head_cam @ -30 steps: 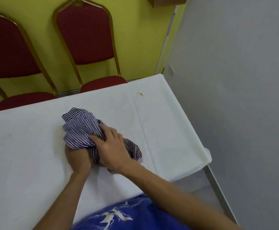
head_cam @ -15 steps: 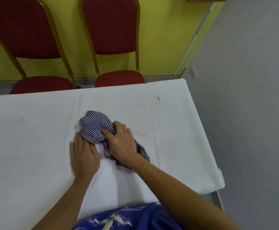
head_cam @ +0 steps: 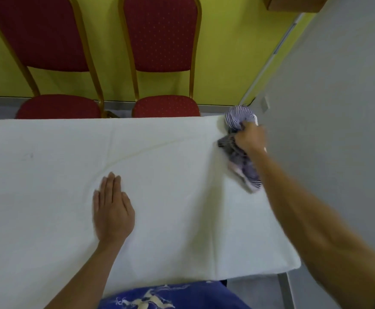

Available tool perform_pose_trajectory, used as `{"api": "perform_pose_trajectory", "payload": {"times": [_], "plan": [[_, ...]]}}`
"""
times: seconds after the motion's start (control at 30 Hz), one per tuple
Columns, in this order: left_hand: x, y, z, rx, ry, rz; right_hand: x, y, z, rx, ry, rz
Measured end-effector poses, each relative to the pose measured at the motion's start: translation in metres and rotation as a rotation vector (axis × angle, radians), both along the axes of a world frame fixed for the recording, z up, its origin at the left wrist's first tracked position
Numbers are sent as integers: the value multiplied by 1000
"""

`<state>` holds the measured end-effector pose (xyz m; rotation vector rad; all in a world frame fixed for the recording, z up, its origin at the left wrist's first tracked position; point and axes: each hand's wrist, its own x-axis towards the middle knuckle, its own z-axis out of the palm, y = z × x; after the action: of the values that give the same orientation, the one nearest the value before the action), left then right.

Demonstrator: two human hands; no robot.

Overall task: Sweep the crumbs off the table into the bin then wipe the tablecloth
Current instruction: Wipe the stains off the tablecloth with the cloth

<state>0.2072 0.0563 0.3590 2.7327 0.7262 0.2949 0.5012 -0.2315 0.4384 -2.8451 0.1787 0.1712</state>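
Observation:
A white tablecloth (head_cam: 48, 186) covers the table in front of me. My right hand (head_cam: 250, 138) is shut on a crumpled blue-and-white striped cloth (head_cam: 237, 118) at the table's far right corner, with part of the cloth trailing back along the right edge under my forearm. My left hand (head_cam: 112, 209) lies flat, palm down, fingers together, on the tablecloth near the middle, holding nothing. The small orange stain seen earlier near that corner is hidden by the cloth. No bin is in view.
Two red chairs with gold frames (head_cam: 162, 52) stand behind the table against a yellow wall. A grey wall (head_cam: 338, 130) runs close along the table's right end. A faint grey mark (head_cam: 28, 156) sits on the cloth at the left.
My right hand has swept the striped cloth from the table's middle to the far right corner. My left hand let go of the cloth and now rests flat on the tablecloth.

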Motion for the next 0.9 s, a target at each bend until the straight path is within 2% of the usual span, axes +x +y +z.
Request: {"api": "perform_pose_trajectory", "payload": {"times": [0.07, 0.17, 0.23, 0.3, 0.37, 0.6, 0.67, 0.73, 0.8, 0.9], "plan": [[2, -5, -1, -7, 0, -5, -27, 53, 5, 142, -76, 65], [3, -6, -2, 10, -7, -12, -96, 141, 2, 242, -117, 412], [-1, -1, -2, 18, -19, -22, -142, 174, -4, 173, -87, 660], [-2, -2, -3, 26, -39, -35, -154, 161, -17, 82, -111, 779], [2, -6, -3, 39, -42, -40, -131, 120, -24, 15, -136, 711], [1, -3, -3, 35, -28, -8, -15, -46, -15, -197, -34, 126], [1, -4, -1, 46, -12, 11, -8, -38, -14, -135, -6, 65], [4, -3, 1, 49, 1, 17, -20, 9, -12, -33, 16, -27], [6, -6, 1, 40, 5, 19, -47, 70, -10, 53, 34, 17], [6, -4, 0, 29, -2, 10, -111, 166, -9, 182, 69, 415]]}}
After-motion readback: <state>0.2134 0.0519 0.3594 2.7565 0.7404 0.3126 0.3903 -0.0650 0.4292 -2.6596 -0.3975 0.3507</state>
